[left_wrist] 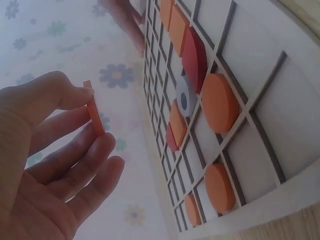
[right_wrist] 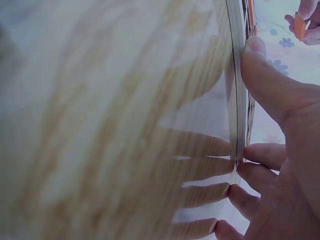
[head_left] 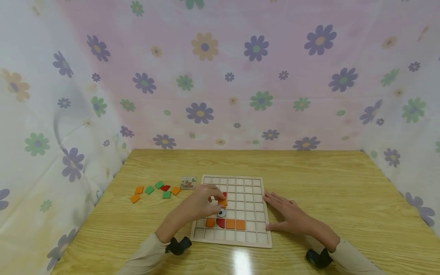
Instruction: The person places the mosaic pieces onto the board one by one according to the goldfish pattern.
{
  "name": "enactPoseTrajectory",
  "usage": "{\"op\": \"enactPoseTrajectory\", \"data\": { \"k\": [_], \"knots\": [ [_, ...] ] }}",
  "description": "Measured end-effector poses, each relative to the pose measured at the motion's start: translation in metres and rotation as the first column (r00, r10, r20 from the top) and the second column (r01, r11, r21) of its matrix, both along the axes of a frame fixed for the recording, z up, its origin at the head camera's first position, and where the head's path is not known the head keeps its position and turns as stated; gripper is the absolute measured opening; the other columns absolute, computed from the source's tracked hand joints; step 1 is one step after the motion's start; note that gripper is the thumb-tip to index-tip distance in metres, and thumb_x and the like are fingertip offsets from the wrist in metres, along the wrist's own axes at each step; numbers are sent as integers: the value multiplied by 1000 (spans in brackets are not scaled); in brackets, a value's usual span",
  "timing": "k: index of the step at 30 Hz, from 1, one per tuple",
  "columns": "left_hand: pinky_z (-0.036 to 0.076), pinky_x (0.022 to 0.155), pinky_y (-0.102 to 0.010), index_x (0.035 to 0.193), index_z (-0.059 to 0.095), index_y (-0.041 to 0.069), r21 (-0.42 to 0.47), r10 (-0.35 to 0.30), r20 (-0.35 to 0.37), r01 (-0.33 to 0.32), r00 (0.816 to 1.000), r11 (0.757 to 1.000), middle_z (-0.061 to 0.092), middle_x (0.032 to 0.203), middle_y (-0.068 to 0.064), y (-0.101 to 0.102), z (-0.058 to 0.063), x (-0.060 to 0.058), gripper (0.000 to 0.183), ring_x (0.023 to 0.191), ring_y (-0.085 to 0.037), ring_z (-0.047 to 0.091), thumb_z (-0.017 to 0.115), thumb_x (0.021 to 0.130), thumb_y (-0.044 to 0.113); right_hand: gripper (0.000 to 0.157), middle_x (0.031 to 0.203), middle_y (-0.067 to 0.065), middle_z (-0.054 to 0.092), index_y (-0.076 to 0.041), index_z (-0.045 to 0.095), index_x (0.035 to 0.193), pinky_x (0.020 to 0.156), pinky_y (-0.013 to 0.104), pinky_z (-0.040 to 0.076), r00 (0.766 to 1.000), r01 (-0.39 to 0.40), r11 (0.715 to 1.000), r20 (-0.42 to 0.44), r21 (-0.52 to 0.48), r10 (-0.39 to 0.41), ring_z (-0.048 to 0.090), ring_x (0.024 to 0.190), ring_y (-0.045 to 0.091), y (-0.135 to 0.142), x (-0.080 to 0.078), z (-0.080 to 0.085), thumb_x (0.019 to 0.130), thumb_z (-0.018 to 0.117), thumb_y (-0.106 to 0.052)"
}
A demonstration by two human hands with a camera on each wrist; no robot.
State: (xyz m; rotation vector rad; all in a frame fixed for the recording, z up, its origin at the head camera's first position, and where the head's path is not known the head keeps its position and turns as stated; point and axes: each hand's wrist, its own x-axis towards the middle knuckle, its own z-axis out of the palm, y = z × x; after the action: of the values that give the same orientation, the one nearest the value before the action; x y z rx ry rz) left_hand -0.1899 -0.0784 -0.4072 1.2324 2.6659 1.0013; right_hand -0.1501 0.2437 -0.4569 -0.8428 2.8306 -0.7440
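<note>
Between thumb and fingertips, my left hand (head_left: 203, 200) pinches a thin orange tile (left_wrist: 95, 111), raised over the left part of a wooden grid board (head_left: 233, 242). Pieces lie in the board's cells: a grey-white eye piece (left_wrist: 184, 97), a curved red piece (head_left: 221, 223), two orange squares (head_left: 235, 224) in a row, and several orange round pieces (left_wrist: 220, 102). Another orange tile (left_wrist: 176, 122) and a red one (left_wrist: 171, 137) lie beyond the eye piece. My right hand (head_left: 290, 215) rests at the board's right edge, thumb and fingertips touching the rim, fingers extended.
Left of the board, loose orange tiles (head_left: 139, 190), green tiles (head_left: 149, 190) and a red piece (head_left: 165, 188) are scattered on the wooden table (head_left: 309, 172). A small pattern card (head_left: 188, 183) lies by the board's upper left corner. Flowered cloth (head_left: 233, 88) hangs around the table.
</note>
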Motion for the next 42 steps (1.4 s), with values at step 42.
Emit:
{"op": "enactPoseTrajectory", "data": {
  "k": [42],
  "knots": [
    [46,72,-14,94,74,10,-196,-91,10,91,996,976,63,89,5,28,-28,1,10,83,-5,57,70,86,15,88,150,20,29,0,35,145,91,69,27,1000,-10,1000,-1,-11,10,27,134,44,-1,2,5,81,68,-52]
  ]
}}
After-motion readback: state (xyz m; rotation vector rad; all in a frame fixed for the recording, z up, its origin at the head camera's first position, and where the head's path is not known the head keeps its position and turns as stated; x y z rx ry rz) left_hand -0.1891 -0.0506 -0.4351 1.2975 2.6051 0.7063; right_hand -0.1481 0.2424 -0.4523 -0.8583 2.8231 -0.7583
